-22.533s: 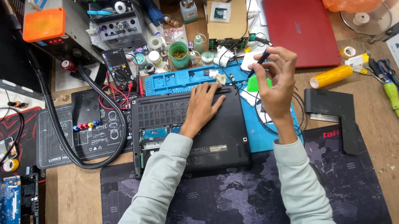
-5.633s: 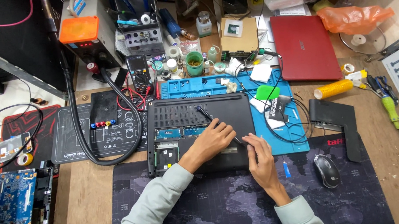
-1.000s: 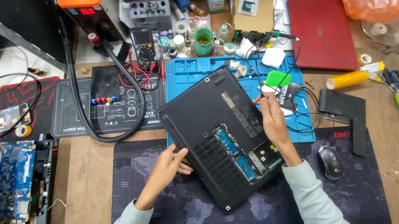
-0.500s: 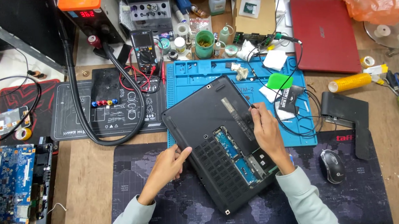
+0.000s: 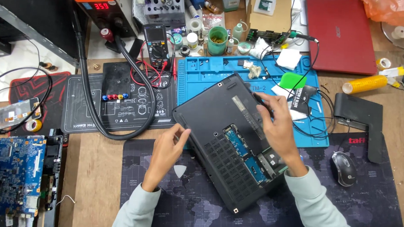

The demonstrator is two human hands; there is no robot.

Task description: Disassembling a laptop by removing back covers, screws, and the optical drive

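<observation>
The upturned black plastic laptop lies between both hands: left hand open at its edge, right hand pinching a thin dark tool.

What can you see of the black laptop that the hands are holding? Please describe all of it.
The laptop lies bottom side up and turned diagonally, partly on the blue mat and partly on the dark desk mat. Its case looks like matte black plastic, with vent slots over the lower part. A service cover is off, so blue circuit boards and a metal bay show. The left hand touches its left edge. The right hand rests on its upper right part and appears to hold a thin dark tool there.
</observation>
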